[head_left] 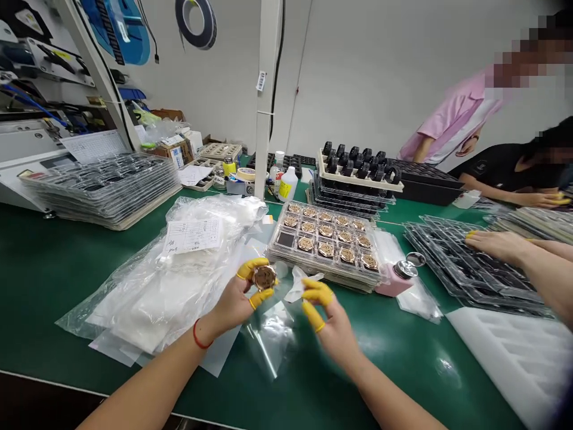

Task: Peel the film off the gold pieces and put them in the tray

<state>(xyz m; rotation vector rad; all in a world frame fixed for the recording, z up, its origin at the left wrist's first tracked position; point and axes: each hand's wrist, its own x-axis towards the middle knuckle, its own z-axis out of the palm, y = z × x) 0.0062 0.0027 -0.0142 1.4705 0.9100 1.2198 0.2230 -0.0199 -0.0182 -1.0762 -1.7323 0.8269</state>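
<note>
My left hand [237,298], with yellow finger cots, pinches a round rose-gold watch head [264,278] between thumb and fingers above the bench. Over the green mat, my right hand [329,319] has its cot-covered thumb and fingers apart. A crumpled white wipe [295,286] shows just behind its fingertips; whether they touch it I cannot tell. Beyond both hands, a clear compartment tray [280,254] holds several similar watch heads, with a vacant compartment at its left. Clear plastic film [271,343] lies below my hands.
Plastic bags with a paper form [192,235] lie left. A pink pump bottle [396,279] stands right of the tray. Stacked clear trays [107,185] are far left, black trays [470,263] right under a co-worker's hand [496,246]. White foam [514,352] sits front right.
</note>
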